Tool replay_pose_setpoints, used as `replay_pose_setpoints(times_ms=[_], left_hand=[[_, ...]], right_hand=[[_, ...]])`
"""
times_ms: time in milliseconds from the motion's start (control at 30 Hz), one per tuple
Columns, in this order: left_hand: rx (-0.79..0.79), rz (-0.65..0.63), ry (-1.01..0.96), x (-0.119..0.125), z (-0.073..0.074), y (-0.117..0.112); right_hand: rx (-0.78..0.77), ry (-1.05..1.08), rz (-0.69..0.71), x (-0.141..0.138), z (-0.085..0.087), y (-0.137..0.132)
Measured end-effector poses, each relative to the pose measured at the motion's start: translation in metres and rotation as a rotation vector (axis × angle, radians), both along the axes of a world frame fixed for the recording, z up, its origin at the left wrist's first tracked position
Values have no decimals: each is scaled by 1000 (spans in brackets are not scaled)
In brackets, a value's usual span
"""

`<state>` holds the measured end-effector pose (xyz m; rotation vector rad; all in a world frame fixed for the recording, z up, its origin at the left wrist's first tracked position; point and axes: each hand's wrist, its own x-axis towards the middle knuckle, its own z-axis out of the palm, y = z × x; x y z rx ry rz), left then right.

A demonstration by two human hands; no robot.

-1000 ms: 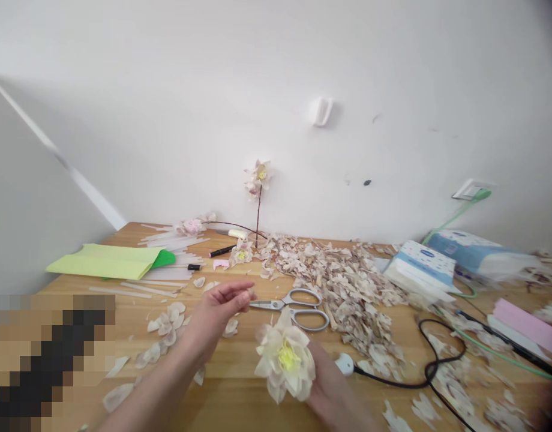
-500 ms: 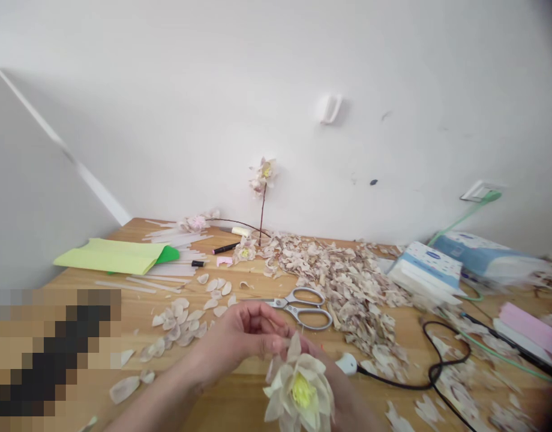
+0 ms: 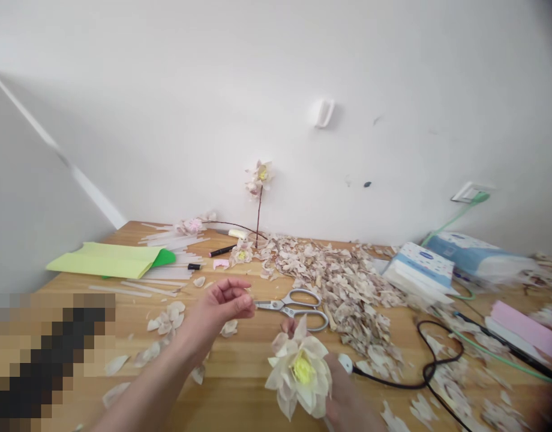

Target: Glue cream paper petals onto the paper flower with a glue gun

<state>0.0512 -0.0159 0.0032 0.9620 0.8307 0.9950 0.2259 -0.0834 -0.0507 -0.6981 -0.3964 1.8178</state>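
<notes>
A white artificial flower [image 3: 282, 384] with layered pointed petals and a yellow centre faces me at the lower middle. My right hand [image 3: 336, 390] is closed behind it, holding it; the bloom hides most of the fingers. To the left, my left hand [image 3: 231, 303] hovers over the table apart from the flower, its fingers curled in with thumb against fingertips. Whether a small thing sits in that pinch is hidden. Just beyond lie silver scissors [image 3: 298, 303]. Loose pale petals [image 3: 168, 318] lie beside and under the left forearm.
A large heap of dry petals [image 3: 343, 282] spreads behind the scissors. A finished flower on a brown stem [image 3: 259, 210] leans at the wall. Yellow paper [image 3: 105, 259] and white strips lie left. Tissue packs [image 3: 422, 264] and a looping black cable [image 3: 393, 384] are right.
My left hand has drawn away from the flower to the left and up. The flower has turned slightly and risen a little in my right hand. The view has shifted slightly.
</notes>
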Motion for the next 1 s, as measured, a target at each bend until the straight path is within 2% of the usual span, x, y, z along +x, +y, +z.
replay_pose_setpoints(times_ms=[200,367,467,600,700,900,1000], left_hand=[[35,-90,104,3,-1,-5],[219,-125,300,3,-6,-8],[301,-102,411,4,-6,-10],[324,-69,485,5,-4,-14],[370,-68,606,5,-4,-17],[432,-107,698,2,-6,-16],[480,-66,755,1,-5,-13]], right_hand=[[183,6,122,4,5,5],[355,-31,142,7,7,0],[481,-217,92,14,18,-11],[707,-701,-25,30,40,-25],[874,-936,-63,38,51,-30],[1012,-1108,-75,42,57,-31],[930,-1030,-136,39,53,-25]])
